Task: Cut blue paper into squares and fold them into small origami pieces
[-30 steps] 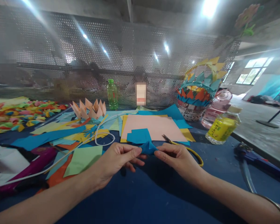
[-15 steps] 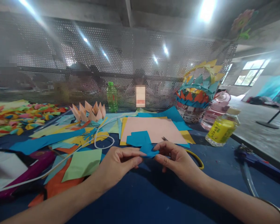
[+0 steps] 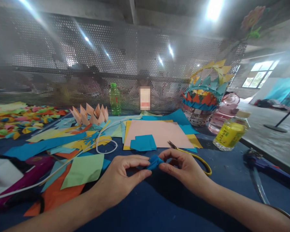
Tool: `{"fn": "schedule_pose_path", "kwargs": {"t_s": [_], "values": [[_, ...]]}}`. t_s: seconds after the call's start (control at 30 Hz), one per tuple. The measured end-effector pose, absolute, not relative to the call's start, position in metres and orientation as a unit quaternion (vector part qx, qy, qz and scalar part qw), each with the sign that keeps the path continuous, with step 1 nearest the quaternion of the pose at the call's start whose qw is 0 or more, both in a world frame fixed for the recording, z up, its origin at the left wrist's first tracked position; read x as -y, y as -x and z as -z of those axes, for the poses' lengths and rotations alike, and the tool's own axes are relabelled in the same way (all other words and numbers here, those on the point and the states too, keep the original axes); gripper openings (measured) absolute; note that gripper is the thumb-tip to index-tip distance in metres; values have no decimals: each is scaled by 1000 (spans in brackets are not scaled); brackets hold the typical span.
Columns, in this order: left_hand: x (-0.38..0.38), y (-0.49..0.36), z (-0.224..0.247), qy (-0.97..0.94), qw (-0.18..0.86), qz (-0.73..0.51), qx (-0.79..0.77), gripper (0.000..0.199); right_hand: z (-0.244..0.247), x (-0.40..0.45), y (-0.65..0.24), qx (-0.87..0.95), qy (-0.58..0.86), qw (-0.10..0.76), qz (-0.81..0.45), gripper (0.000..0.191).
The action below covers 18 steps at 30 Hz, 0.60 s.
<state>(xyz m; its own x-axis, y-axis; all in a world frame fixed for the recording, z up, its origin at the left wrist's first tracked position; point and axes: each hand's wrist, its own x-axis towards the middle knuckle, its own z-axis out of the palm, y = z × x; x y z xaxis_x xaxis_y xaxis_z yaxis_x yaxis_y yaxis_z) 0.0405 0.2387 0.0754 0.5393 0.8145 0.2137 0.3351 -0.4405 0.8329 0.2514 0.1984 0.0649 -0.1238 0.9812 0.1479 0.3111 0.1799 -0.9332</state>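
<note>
Over the near part of the desk [image 3: 174,209], a small folded blue paper [image 3: 155,163] is pinched between thumb and forefinger of the right hand [image 3: 185,167]. The left hand [image 3: 128,174] meets its left end, thumb parted below the fingers; whether it grips cannot be told. Toward the far edge, flat blue pieces [image 3: 143,143] overlap a pink sheet [image 3: 157,129]; scissors [image 3: 176,148] lie just beyond the right hand.
</note>
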Motion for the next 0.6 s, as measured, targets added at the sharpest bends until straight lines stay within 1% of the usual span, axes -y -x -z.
{"fn": "schedule_pose_path", "kwargs": {"t_s": [0.1,0.2,0.27,0.33,0.47,0.6], "values": [[-237,-41,-74,-754,458,-307,-358,15,-64,-197,-250,628,520,421,-397,22],[-235,-44,-72,-691,563,-295,-343,24,-65,-195,-248,632,528,414,-388,21],[-235,-45,-72,-671,603,-277,-330,28,-65,-193,-247,641,528,415,-371,20],[-236,-46,-72,-681,608,-252,-322,28,-66,-191,-247,652,528,418,-350,18],[-234,-46,-74,-722,575,-212,-320,29,-65,-191,-247,663,531,412,-329,16],[-232,-43,-74,-788,496,-185,-315,31,-66,-191,-247,669,530,408,-324,15]]}}
